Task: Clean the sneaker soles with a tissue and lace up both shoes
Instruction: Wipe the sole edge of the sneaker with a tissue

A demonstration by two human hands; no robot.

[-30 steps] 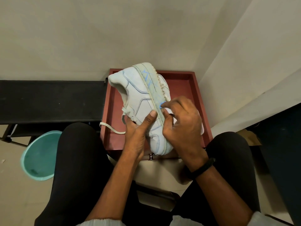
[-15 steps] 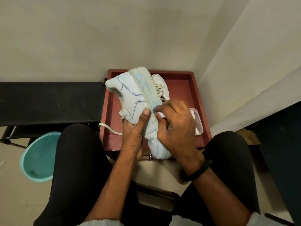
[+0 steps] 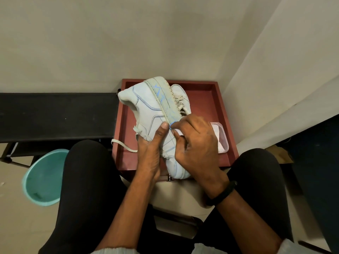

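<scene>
since a second ago the sneaker (image 3: 146, 107) has tipped a bit, heel swinging toward 10 o'clock. the right hand (image 3: 196, 143) slid toward the toe, uncovering the plastic box (image 3: 222, 138) at 3 o'clock in the tray (image 3: 205, 92). sneaker is held on its side over the tray, heel at 11, toe at 5, sole (image 3: 165, 99) edge up. step looks like wiping the sole rim: short firm strokes along the blue marks, refolding to clean tissue (image 3: 177, 132). left hand (image 3: 148, 154) clasps the upper, thumb pressed by the rim. right hand is narrow, fingers bent, pinching the tissue onto the rim. second shoe (image 3: 180, 92) lies behind at 1 o'clock.
</scene>
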